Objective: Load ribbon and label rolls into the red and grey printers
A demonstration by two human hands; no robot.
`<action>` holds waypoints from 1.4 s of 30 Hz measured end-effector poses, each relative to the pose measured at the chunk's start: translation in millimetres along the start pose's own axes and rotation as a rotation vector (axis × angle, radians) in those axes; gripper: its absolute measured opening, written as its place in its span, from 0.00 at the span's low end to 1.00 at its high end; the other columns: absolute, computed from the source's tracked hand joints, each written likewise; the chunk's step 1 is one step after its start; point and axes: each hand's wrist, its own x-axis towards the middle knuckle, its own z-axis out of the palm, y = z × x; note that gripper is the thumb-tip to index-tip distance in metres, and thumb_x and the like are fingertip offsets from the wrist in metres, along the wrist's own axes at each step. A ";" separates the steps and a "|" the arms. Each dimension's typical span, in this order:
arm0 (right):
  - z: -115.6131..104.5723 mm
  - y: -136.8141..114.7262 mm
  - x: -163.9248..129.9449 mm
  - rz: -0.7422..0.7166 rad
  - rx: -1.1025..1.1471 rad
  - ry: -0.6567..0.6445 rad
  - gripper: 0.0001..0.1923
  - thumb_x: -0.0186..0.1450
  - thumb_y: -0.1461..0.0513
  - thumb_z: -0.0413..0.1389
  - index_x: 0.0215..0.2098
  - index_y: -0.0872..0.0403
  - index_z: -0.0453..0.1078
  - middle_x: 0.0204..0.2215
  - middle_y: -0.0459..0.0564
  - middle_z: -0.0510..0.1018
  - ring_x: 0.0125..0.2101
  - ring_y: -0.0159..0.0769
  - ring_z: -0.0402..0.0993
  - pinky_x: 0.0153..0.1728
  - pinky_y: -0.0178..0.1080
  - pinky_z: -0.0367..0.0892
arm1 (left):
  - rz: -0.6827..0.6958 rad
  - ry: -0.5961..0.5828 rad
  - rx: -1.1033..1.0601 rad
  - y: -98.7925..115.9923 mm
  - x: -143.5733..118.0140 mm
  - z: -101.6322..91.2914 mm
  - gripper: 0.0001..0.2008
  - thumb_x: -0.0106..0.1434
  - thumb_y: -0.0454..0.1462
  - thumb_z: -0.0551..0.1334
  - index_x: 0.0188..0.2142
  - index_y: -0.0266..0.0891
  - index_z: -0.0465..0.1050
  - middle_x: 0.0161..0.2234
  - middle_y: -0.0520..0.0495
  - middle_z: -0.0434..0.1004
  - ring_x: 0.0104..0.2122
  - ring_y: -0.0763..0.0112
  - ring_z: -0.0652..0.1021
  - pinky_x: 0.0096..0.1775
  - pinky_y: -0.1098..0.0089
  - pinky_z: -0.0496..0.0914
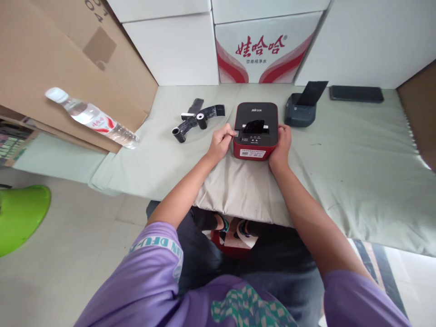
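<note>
A table (pixel 357 172) under a pale green cloth spans the middle of the frame. A brown cardboard box (pixel 75 50) fills the upper left; a white carton (pixel 265 59) with red waves and lettering stands at top centre. A bright green plastic object (pixel 23 218) is cut off by the left edge.

The red and black printer (pixel 265 137) rests on the cloth slightly right of centre, a white label on its near face. A clear bottle (pixel 102 125) appears slanted at left, cap toward the upper left. Both hands grasp the printer: the left hand (pixel 222 138) with bent fingers at its near left corner, the right hand (pixel 281 147) curved along its right side.

A small dark device (pixel 301 113), just right of the printer, bears an upright black slip (pixel 311 93). Farther right lies a flat black slab (pixel 356 93). Left of the printer, a black strip (pixel 213 110) curves beside two small rolls (pixel 201 121).
</note>
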 end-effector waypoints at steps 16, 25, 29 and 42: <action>-0.8 -4.9 -0.7 0.026 -0.024 -0.014 0.18 0.68 0.44 0.52 0.39 0.49 0.70 0.37 0.47 0.74 0.40 0.37 0.71 0.45 0.43 0.73 | 0.022 0.030 0.031 -1.1 -5.3 3.2 0.23 0.70 0.54 0.65 0.27 0.41 0.67 0.22 0.56 0.62 0.22 0.77 0.63 0.28 0.71 0.60; -0.6 -4.3 0.1 0.036 -0.023 -0.013 0.18 0.68 0.44 0.52 0.38 0.48 0.69 0.36 0.46 0.73 0.39 0.38 0.70 0.44 0.43 0.72 | 0.007 0.018 0.020 -3.4 -9.9 3.1 0.23 0.69 0.57 0.65 0.31 0.41 0.71 0.22 0.57 0.64 0.20 0.79 0.61 0.27 0.72 0.58; -0.3 -3.5 -1.1 0.033 -0.026 -0.011 0.17 0.69 0.45 0.52 0.38 0.48 0.68 0.37 0.46 0.72 0.39 0.38 0.71 0.45 0.43 0.72 | -0.041 0.004 0.022 -6.6 -10.9 2.5 0.24 0.68 0.59 0.65 0.33 0.42 0.72 0.22 0.58 0.63 0.21 0.78 0.64 0.28 0.72 0.61; -2.6 -1.2 -7.7 0.081 -0.008 -0.047 0.11 0.69 0.54 0.50 0.43 0.49 0.69 0.42 0.45 0.75 0.45 0.36 0.73 0.52 0.42 0.70 | -0.042 -0.049 0.021 -5.1 -16.6 -7.1 0.14 0.70 0.51 0.64 0.45 0.45 0.75 0.24 0.58 0.64 0.23 0.75 0.65 0.31 0.70 0.63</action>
